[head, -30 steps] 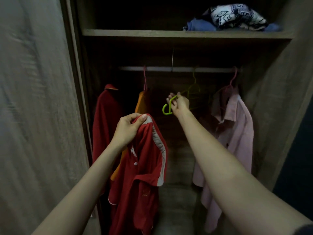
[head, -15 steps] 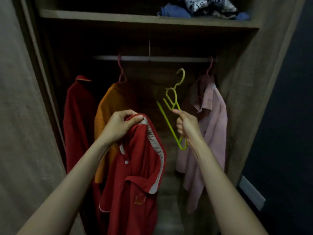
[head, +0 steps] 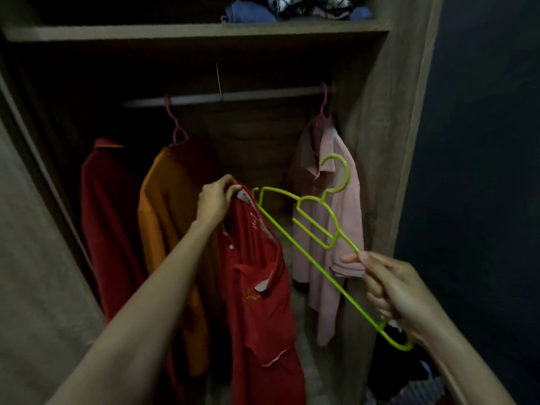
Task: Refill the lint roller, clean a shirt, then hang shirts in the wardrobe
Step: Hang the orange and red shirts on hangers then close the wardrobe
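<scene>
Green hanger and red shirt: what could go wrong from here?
1. The left hand pinches the red shirt only at the collar, so the shirt may slip while the hanger goes in.
2. The right hand holds the green hanger by one end. The far tip may wobble and miss the neck opening.
3. The hanger's hook sits in front of the pink shirt and could snag it.

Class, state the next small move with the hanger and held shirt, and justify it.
Probably slip one end of the green hanger into the collar of the red shirt: the left hand holds that collar up, the right hand grips the hanger beside it.
</scene>
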The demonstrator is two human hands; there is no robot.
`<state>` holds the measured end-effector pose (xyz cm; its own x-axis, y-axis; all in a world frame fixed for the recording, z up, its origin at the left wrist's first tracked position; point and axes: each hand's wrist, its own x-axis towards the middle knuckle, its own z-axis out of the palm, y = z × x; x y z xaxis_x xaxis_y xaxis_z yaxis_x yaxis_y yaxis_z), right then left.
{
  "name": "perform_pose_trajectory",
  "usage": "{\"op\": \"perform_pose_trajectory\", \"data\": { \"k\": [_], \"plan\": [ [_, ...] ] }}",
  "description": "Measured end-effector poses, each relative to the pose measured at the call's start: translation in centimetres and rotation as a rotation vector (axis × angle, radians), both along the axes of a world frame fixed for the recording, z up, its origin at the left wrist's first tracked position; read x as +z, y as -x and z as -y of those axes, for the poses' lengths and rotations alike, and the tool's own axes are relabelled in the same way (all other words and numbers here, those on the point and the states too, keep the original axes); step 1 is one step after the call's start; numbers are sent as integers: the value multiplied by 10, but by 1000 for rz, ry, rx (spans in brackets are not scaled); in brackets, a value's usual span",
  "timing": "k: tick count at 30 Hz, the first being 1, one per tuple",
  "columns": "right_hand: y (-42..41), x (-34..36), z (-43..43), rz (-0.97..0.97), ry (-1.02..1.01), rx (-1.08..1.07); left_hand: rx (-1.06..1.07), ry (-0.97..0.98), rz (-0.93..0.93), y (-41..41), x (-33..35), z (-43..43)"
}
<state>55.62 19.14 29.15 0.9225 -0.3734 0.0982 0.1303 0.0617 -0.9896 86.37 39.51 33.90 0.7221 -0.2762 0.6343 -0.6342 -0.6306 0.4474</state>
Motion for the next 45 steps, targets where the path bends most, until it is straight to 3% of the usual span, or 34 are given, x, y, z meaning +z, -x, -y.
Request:
{"op": "perform_pose_trajectory", "data": {
  "k": [11, 19, 22, 25, 28, 37, 45],
  "plan": [
    [12, -7, -20, -26, 36, 39, 4, -26, -110, -6, 10, 11],
    [-20, 1, -42, 3, 63, -26, -70, -235, 259, 29, 16, 13],
    [-33, 0, -49, 17, 64, -26, -142, -203, 343, 53, 14, 16],
    [-40, 1, -48, 28, 51, -38, -245, -37, 338, 76, 7, 22],
    [-33, 7, -36, 32, 117, -34, -201, 35, 360, 71, 14, 10],
    [-2, 29, -23, 74, 233, 12, -2, -212, 203, 20, 26, -12],
    [-33, 14, -24, 32, 143, 57, -326, -189, 322, 84, 23, 37]
  ]
}}
